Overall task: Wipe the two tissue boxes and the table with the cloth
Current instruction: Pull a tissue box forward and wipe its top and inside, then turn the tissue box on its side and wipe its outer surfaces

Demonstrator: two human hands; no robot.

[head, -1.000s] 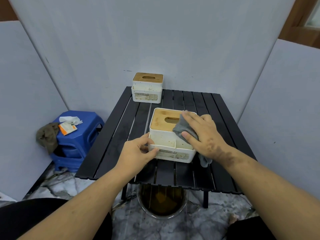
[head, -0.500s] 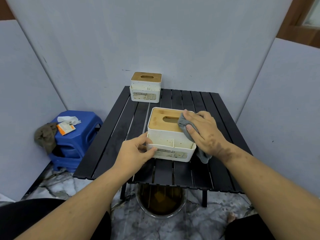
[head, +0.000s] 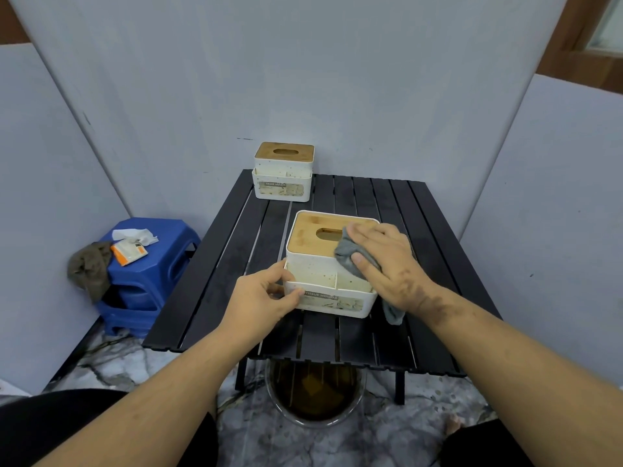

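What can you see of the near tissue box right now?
The near tissue box is white plastic, speckled with brown stains, with a wooden lid and oval slot. A divided front tray carries a "TISSUE HOLDER" label. It stands upright on the black slatted table. The left hand grips its front left corner; the right hand presses a grey cloth on the lid's right side.

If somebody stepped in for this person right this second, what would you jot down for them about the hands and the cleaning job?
Left hand: grips the front left corner of the near tissue box, steadying it.
Right hand: presses the grey cloth on the right side of that box's wooden lid, fingers fairly flat.
Far tissue box: stands at the table's back left edge, untouched and visibly speckled.
Done: nothing finished; the near box's front is also visibly spotted.
Left: finish the near box, then the far box, then the black slatted table.
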